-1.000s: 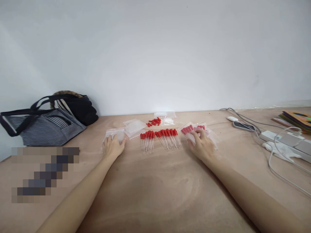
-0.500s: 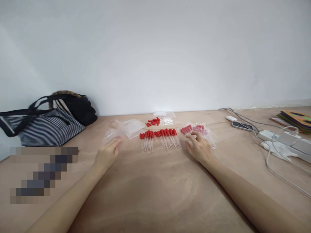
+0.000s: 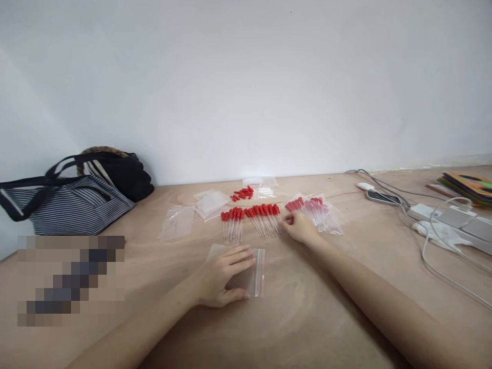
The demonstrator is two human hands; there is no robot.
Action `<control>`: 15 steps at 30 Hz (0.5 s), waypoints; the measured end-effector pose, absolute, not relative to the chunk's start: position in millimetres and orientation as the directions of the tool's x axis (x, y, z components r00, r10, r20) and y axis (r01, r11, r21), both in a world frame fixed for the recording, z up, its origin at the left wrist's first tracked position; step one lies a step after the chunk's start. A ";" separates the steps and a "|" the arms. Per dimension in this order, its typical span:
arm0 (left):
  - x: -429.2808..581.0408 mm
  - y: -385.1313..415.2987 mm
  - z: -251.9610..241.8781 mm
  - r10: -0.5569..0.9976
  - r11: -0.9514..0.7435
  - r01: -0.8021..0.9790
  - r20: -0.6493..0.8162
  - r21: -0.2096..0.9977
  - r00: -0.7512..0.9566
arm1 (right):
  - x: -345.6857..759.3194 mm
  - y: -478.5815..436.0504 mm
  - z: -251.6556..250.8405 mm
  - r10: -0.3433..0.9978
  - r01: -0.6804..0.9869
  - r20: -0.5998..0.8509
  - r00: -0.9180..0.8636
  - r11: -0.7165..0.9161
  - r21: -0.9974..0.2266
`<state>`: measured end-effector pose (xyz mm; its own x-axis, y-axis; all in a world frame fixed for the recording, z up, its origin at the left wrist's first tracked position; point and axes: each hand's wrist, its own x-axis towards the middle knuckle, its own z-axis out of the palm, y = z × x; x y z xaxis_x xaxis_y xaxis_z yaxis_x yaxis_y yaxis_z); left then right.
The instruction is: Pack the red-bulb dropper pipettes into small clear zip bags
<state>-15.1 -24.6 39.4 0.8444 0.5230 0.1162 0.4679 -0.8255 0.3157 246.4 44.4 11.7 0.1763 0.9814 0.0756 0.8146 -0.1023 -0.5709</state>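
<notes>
The left hand [image 3: 226,277] partly covers a bag [image 3: 259,271]; whether the right hand [image 3: 302,228] grips anything is unclear; pixelation [image 3: 71,282] masks something.

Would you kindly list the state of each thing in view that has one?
Left hand: open, palm down on a bag.
Bag: lying flat, zip open or shut unclear.
Right hand: fingers curled at the right end of the droppers, grip unclear.
Droppers: lying in two groups, red bulbs on.
Bagged droppers: inside clear bags, lying down.
Loose bulbs: in a pile.
Spare bags: lying flat, some overlapping.
Tote: slouched.
</notes>
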 end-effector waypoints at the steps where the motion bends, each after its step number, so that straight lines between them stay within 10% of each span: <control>1: -7.4 -24.3 38.0 0.531 -0.816 0.485 0.078 0.314 0.843 | 245.0 51.1 12.6 0.980 0.812 0.072 0.185 -0.111 -0.574; 15: 23.5 -37.8 28.4 0.739 -0.589 0.689 -0.063 0.423 0.670 | 236.1 89.7 20.1 0.965 0.712 -0.117 0.234 -0.252 -0.656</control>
